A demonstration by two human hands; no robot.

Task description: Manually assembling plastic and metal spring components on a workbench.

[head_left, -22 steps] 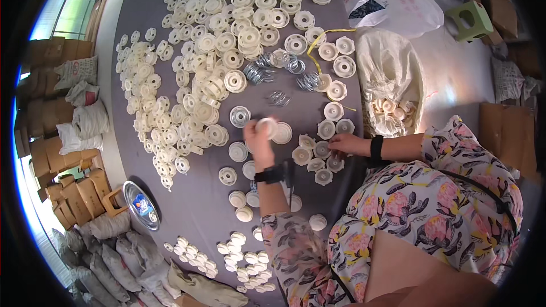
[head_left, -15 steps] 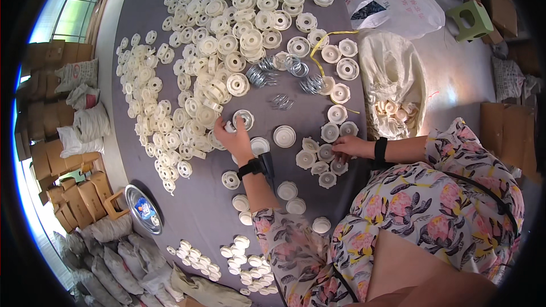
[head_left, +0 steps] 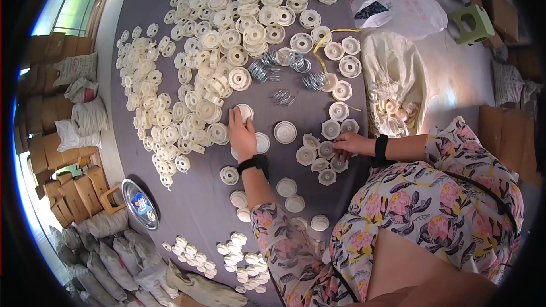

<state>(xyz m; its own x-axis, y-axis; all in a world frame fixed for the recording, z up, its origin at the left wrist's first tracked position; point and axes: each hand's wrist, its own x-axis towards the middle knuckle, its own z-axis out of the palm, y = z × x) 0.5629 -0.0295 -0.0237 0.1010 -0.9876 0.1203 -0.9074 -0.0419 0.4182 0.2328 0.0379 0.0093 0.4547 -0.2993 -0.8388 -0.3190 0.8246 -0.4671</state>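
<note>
The left hand lies on the grey counter with its fingers bent over one cream plastic disc at the edge of the big heap of discs; it seems to press or pinch this disc, but whether it truly grips it I cannot tell. The right hand rests with bent fingers on a small cluster of discs near the body; if it holds one of them is also not clear. Between the two hands lie two flat round caps, apart from each other. Further up, some metal wire springs lie loose among the discs. A white sack with more parts stands just beside the counter on the right.

I judge the main risk to be the crowding. The disc under the left hand touches its neighbours in the heap, so a pull could drag them along or tip a stacked one over. The springs can also tangle with each other. A push by the right forearm could slide discs off the near edge.
</note>
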